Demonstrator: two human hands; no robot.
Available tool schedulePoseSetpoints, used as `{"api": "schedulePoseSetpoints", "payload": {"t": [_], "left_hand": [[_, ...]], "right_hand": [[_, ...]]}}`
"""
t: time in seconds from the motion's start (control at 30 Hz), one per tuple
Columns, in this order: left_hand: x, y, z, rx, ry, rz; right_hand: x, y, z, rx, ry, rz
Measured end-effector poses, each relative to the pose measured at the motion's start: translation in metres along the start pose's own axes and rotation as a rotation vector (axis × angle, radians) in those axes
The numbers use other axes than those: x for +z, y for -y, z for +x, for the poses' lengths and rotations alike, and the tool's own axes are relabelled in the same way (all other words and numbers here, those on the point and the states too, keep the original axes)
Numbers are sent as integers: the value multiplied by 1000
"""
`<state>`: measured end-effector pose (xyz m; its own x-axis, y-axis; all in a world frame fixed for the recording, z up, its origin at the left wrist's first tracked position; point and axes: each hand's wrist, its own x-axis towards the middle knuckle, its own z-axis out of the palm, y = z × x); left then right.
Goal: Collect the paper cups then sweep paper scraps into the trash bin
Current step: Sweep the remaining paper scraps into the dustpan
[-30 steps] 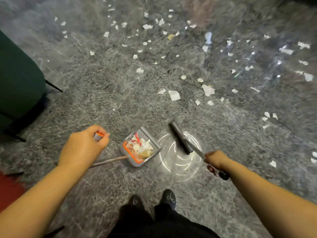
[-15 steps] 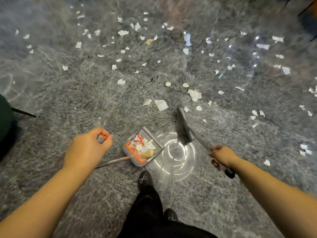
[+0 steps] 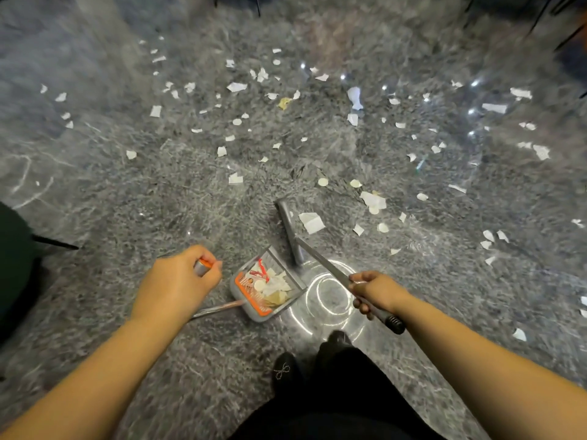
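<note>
While your left hand [image 3: 173, 285] curls tight round the dustpan handle [image 3: 203, 267], your right hand [image 3: 374, 292] grips the broom [image 3: 290, 230] shaft, fingers fully wrapped. One dustpan [image 3: 266, 289], one broom. White paper scraps [image 3: 311, 222], too many to count, litter the grey floor [image 3: 127, 201] ahead; several lie in the pan.

Torn white paper scraps [image 3: 312, 222]: scattered flat over the grey speckled floor [image 3: 127, 201], mostly toward its far side.
Grey dustpan with orange rim [image 3: 268, 289]: on the floor, holding scraps.
Grey long-handled broom [image 3: 289, 230]: head touching the floor just beyond the dustpan.
</note>
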<state>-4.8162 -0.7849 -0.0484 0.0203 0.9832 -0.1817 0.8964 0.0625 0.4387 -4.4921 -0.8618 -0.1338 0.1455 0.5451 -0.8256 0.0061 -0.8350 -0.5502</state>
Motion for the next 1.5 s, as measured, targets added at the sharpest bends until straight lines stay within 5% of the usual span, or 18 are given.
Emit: {"api": "schedulePoseSetpoints", "payload": {"t": [0.27,0.57,0.9,1.5], "left_hand": [[0,19,31,-30,-134,-22],[13,-24,101,-126,-62,67],[40,-123,194,-85,61,58],[86,-283,301,189,243,81]], "right_hand": [[28,62,76,-13,108,-4],[-11,143,154,161,178,42],[-140,182,188,325,64,99],[-290,189,187,265,-258,216]]}}
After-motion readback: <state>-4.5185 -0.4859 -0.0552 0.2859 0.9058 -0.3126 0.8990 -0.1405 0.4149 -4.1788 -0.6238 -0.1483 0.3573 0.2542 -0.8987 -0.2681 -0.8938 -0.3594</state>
